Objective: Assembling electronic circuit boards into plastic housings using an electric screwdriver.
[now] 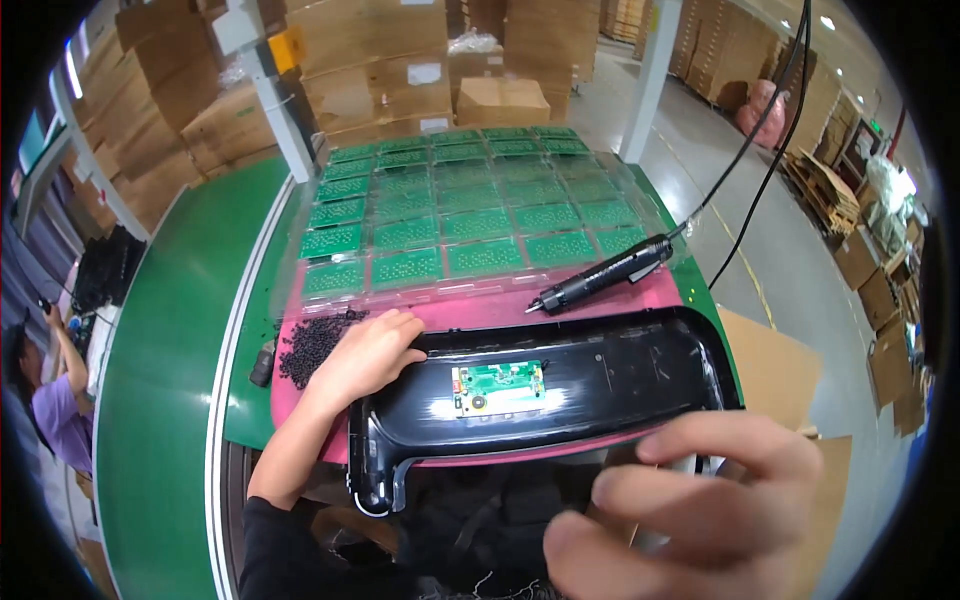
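A long black plastic shell (580,375) lies hollow side up in front of me, with a short leg at its left end. Inside it, near the middle, sits a small green circuit board (505,384). My left hand (368,355) grips the shell's upper left rim, the fingers bent over its edge. Raised close to the camera at the lower right, my right hand (690,500) is somewhat blurred. Its fingers are curled but apart, and I see nothing between them. Next to my left hand is a heap of small black screws (310,345).
A black electric screwdriver (605,275) lies behind the shell, its cable rising to the right. Clear trays of green circuit boards (480,215) cover the back of the pink mat (470,300). A green conveyor belt (170,400) runs at left; a person in purple (62,415) is beyond it.
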The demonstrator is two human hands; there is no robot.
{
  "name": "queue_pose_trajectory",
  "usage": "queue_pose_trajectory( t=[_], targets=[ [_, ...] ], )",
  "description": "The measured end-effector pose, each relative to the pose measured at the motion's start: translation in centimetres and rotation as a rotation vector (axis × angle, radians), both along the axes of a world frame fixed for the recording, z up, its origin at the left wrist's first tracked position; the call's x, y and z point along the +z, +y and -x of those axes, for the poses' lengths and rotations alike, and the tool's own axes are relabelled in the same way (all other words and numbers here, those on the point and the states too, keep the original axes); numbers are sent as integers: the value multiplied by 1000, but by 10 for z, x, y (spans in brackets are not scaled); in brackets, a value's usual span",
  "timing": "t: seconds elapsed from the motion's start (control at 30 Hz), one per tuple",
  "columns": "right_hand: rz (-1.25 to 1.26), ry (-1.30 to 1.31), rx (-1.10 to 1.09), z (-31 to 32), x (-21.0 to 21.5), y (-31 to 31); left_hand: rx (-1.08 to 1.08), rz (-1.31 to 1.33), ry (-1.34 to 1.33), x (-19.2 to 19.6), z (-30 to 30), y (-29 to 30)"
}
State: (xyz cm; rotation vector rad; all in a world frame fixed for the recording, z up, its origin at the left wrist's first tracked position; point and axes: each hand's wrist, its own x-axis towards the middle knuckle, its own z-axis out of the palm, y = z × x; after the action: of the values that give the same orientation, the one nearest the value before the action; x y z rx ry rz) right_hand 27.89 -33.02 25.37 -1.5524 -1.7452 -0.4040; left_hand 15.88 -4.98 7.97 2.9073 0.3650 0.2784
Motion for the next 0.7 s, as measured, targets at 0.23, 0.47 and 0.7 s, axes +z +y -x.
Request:
queue_pose_trajectory(
  t=[0.23, 0.47, 0.7],
  targets=[
    [-508, -129, 152, -36, -24, -22, 213, 130, -192, 23, 55, -31],
    [-682, -184, -295, -94, -135, -67, 478, 74, -629, 45, 126, -76],
    [-598, 297, -773, -222, -193, -155, 1085, 151, -1054, 6, 238, -75]
  ],
)
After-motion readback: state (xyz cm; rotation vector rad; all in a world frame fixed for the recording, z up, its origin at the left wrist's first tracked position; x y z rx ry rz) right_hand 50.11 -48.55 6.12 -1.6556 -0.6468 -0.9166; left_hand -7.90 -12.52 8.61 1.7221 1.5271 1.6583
